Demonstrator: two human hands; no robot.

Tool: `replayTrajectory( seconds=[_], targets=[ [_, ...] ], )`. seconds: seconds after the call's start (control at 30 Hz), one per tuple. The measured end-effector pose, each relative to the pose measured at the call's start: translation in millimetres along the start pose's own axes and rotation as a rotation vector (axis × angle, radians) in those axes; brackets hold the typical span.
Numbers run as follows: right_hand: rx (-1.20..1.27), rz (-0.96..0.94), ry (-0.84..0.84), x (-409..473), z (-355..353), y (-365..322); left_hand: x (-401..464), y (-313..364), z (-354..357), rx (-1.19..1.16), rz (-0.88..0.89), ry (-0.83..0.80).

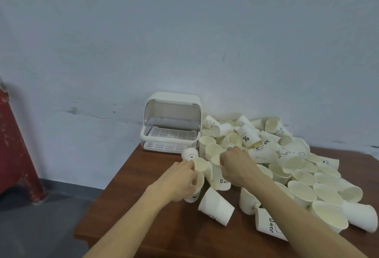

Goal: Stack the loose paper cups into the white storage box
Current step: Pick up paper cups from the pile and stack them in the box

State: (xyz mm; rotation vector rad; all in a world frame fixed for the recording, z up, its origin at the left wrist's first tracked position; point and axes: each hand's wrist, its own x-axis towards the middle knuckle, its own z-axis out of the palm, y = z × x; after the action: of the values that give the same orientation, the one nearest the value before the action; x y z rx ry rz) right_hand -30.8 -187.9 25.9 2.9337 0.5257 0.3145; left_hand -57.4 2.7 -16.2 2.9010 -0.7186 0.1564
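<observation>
Head view, table: I see a brown wooden table (131,202) set against a pale blue-grey wall (184,32).
Head view, box: the white storage box (171,122) stands at the table's far edge, about 12 o'clock from my hands, against the wall. Its curved lid is swung up and back; two slotted white trays show inside, one above the other. I see no cups in it.
Head view, cups: the pile of loose paper cups (276,155) covers the table from 1 to 4 o'clock, just beside the box, mostly tipped on their sides, some upright. Printed marks read "Bear", "HELLO", "%".
Left hand: my left hand (180,180) is curled around a cup (198,184), with fingertips at the rim of another open-mouthed cup (200,164) just above it.
Right hand: my right hand (238,165) is bent closed over the rim of the "Bear" cup (220,177) at the near edge of the pile; how firm the grip is, I cannot tell.
Head view, 9 o'clock: a worn red object (14,145) stands on the grey floor (41,227).
</observation>
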Motion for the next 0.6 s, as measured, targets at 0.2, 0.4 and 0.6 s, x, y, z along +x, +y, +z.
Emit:
replayTrajectory(
  seconds=[0.2, 0.4, 0.6],
  targets=[
    [0.121, 0.001, 0.007, 25, -18, -14, 2, -10, 5, 0.039, 0.051, 0.035],
    [0.378, 0.064, 0.243, 78, -29, -19, 14, -71, -48, -0.161, -0.103, 0.32],
    [0.268, 0.083, 0.39, 165, 7, -39, 77, -162, -64, 0.002, -0.397, 0.448]
  ],
)
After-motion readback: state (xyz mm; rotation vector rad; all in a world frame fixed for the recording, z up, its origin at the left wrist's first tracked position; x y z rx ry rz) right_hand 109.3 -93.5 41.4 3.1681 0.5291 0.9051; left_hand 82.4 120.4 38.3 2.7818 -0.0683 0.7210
